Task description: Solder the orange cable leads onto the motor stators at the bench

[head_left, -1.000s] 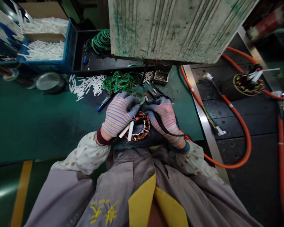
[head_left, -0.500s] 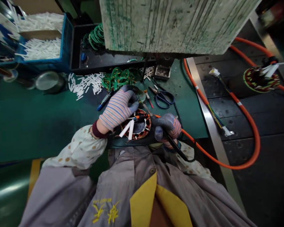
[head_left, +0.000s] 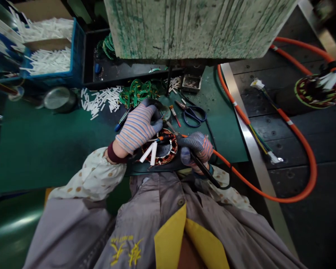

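Note:
A motor stator [head_left: 172, 151] with copper-coloured windings lies at the bench's front edge. Two white sleeves [head_left: 153, 154] and an orange cable [head_left: 224, 160] lead from it. My gloved left hand [head_left: 140, 127] is over its upper left side, thumb and fingers pinched on a thin wire [head_left: 162, 117]. In my gloved right hand [head_left: 197, 147] is a soldering iron [head_left: 172, 128], its metal shaft pointing up and left towards the left fingertips. Its black cord [head_left: 208, 175] hangs below the hand. Whether the tip touches the wire cannot be made out.
Behind my hands lie scissors [head_left: 194, 115], a small brush [head_left: 174, 115], a marker [head_left: 122, 120], green leads [head_left: 140, 93] and loose white sleeves [head_left: 102, 100]. A blue crate [head_left: 78, 56] stands back left. Above hangs a grey panel [head_left: 196, 30]. On the right, a slatted conveyor carries another stator [head_left: 299, 95].
The stator and cable on the conveyor have shifted right. My view has turned slightly; both hands keep nearly the same pose over the stator.

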### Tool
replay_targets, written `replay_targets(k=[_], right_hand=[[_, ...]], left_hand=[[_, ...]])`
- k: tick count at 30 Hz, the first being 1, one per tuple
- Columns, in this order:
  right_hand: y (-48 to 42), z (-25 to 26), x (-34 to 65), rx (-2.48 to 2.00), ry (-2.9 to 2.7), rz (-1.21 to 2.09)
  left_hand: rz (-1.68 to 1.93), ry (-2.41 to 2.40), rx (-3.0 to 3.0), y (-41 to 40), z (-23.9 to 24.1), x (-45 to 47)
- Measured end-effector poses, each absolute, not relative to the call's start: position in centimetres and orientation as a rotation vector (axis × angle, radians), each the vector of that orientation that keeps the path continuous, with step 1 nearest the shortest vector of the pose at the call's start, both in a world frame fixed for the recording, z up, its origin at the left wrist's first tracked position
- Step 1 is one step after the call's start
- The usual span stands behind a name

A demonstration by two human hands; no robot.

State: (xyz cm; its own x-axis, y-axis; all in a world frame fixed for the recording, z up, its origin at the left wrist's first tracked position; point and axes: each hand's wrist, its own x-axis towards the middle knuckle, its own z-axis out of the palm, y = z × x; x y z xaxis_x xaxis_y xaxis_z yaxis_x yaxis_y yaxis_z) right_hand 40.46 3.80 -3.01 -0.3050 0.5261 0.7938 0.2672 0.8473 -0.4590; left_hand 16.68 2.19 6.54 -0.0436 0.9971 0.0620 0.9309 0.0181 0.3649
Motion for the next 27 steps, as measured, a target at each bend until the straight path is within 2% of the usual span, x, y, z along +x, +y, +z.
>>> replay_targets(k=[8, 12, 17, 27], right_hand=[[0.6, -1.9, 35.3, -0.811, -1.553, 0.426], [2.0, -1.6, 34.3, -0.926, -1.694, 0.369], [4.6, 0.2, 35.7, -1.051, -2.105, 0.467], [4.7, 1.1, 35.4, -1.074, -2.126, 0.493]], left_hand=[[0.493, 2.083, 1.984, 1.9, 6.5, 16.5], [0.534, 2.058, 1.982, 2.1, 6.2, 16.3], [0.599, 2.034, 1.979, 2.0, 5.8, 16.3], [0.658, 2.009, 1.939, 1.7, 5.8, 16.2]])
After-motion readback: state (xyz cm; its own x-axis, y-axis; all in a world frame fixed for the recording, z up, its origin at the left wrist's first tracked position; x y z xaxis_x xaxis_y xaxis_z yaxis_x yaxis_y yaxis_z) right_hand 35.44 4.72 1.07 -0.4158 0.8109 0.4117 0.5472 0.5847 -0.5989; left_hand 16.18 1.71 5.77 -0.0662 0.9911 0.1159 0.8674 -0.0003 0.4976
